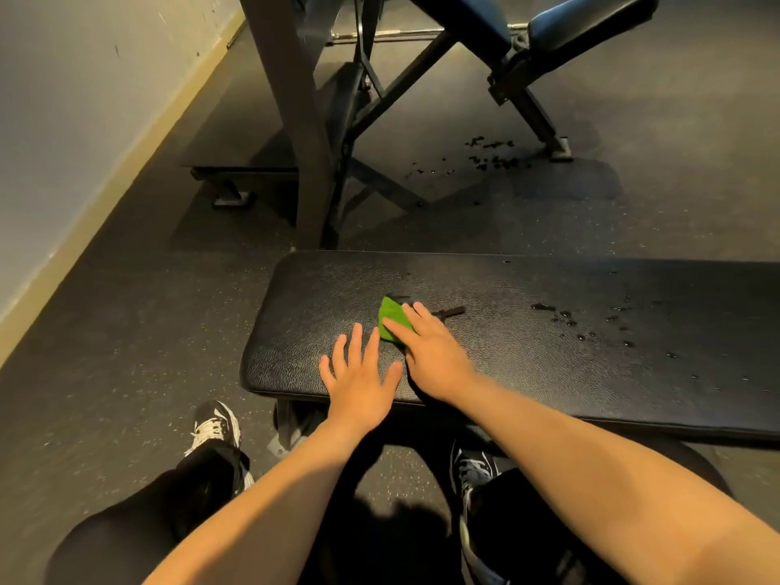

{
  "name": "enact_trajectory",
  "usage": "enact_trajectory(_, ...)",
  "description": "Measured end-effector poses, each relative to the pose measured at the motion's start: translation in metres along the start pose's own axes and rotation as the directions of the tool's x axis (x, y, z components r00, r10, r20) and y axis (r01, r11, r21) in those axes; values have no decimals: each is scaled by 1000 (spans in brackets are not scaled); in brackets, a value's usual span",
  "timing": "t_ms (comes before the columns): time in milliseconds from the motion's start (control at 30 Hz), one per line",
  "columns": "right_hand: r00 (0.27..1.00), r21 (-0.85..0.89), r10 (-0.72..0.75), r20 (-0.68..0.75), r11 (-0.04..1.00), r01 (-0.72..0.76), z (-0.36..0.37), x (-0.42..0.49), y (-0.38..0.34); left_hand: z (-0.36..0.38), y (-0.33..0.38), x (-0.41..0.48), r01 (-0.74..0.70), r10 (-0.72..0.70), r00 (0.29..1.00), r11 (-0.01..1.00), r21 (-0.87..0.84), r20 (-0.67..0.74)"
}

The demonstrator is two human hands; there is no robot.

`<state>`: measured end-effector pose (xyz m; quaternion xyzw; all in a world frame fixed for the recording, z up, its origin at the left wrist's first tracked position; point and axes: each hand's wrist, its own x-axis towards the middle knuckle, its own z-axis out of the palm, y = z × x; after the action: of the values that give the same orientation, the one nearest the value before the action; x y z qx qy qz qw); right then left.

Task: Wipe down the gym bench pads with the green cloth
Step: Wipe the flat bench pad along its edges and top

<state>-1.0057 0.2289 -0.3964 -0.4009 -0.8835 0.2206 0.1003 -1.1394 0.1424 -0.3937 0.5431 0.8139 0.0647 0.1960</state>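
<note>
A black flat bench pad runs across the middle of the view, from centre to the right edge. A small folded green cloth lies on its left half. My right hand presses flat on the cloth with straight fingers, covering its near right part. My left hand rests flat on the pad just left of the cloth, fingers spread, holding nothing. Water droplets dot the pad to the right of my hands.
A dark upright steel frame stands behind the pad. Another bench with blue pads tilts at the upper right. Wet spots mark the rubber floor. A wall with a skirting board runs along the left. My shoes stand under the pad's near edge.
</note>
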Motion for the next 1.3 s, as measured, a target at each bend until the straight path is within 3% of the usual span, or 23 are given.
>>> enact_trajectory(100, 999, -8, 31, -20, 999, -31, -7, -3, 12, -2, -1, -2, -19, 19, 1000, 1000, -22, 15)
enact_trajectory(167, 985, -4, 146, -93, 989, -147, -15, -3, 24, -3, -2, -3, -32, 33, 999, 999, -39, 9)
enact_trajectory(267, 907, 30, 378, -185, 925, -379, -27, -2, 36, -4, -2, -5, -39, 38, 999, 998, -51, -2)
enact_trajectory(333, 870, 13, 448, -206, 890, -455, -30, 0, 38, -4, 0, -6, -22, 21, 1000, 998, -67, -10)
enact_trajectory(400, 889, -25, 406, -213, 907, -420, -24, 2, 30, -5, 6, -4, 14, -15, 1000, 997, -74, -21)
enact_trajectory(500, 978, -6, 177, -114, 984, -178, -9, 8, 15, -12, 13, 9, 58, -60, 995, 998, -27, -79)
enact_trajectory(567, 998, -3, 32, -50, 999, -33, -2, 15, 14, -19, 16, 26, 61, -60, 994, 998, 7, -88)
enact_trajectory(667, 999, -3, 20, -35, 1000, -20, -6, 32, 28, -19, 19, 46, 26, -25, 999, 999, 31, -25)
enact_trajectory(767, 984, -28, 137, -114, 990, -141, -24, 46, 48, -11, 21, 49, 9, -7, 999, 998, 58, -37)
enact_trajectory(867, 907, 9, 353, -229, 933, -361, -41, 59, 69, -4, 18, 48, -11, 21, 995, 995, 95, -96)
enact_trajectory(933, 846, 35, 478, -236, 874, -485, -44, 71, 74, -1, 17, 49, -17, 29, 992, 995, 99, -123)
enact_trajectory(1000, 827, 28, 512, -232, 853, -520, -42, 85, 67, 1, 19, 49, -23, 38, 988, 994, 103, -147)
enact_trajectory(1067, 881, 8, 423, -212, 902, -431, -36, 99, 51, 4, 18, 50, -25, 42, 987, 993, 115, -155)
enact_trajectory(1167, 982, 21, 163, -98, 987, -162, -23, 116, 22, 5, 17, 52, -23, 44, 986, 991, 130, -163)
enact_trajectory(1233, 998, 50, 57, 18, 997, -58, -16, 120, 10, 4, 16, 51, -26, 47, 986, 992, 126, -161)
enact_trajectory(1300, 999, 58, 17, 36, 998, -19, -13, 118, 14, 3, 16, 51, -36, 53, 987, 993, 111, -151)
